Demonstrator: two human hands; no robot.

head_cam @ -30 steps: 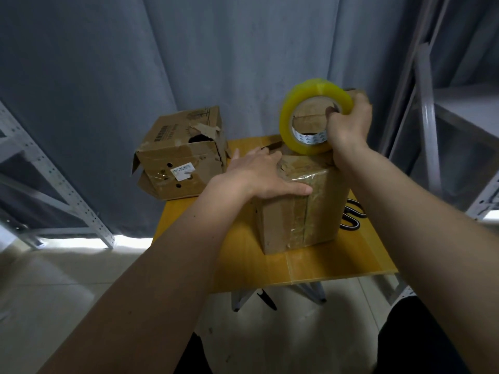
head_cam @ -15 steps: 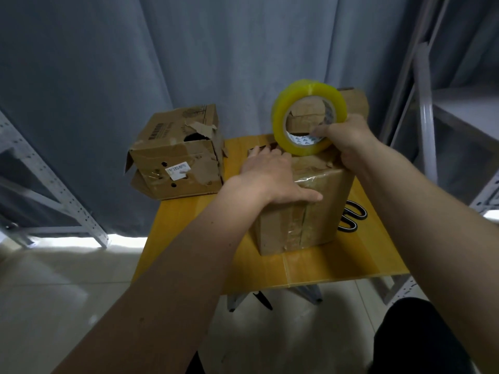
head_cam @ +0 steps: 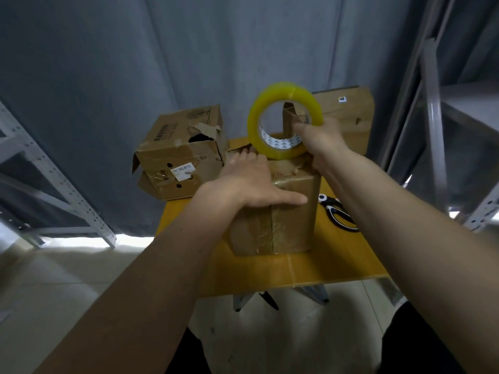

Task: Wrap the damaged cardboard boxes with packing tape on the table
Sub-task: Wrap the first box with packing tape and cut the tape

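Observation:
A taped cardboard box stands in the middle of the yellow table. My left hand lies flat on the box's top, thumb stretched along its front edge. My right hand grips a yellow roll of packing tape upright over the box's far top edge. A torn, dented box with a white label sits at the table's back left. A third box stands at the back right, partly hidden by the roll and my right hand.
Black-handled scissors lie on the table right of the middle box. Grey metal shelving stands at the left and at the right. A grey curtain hangs behind the table. The floor is pale tile.
My right hand has brought the tape roll down and leftward to the box's far top edge. My left hand stays pressed on the box top.

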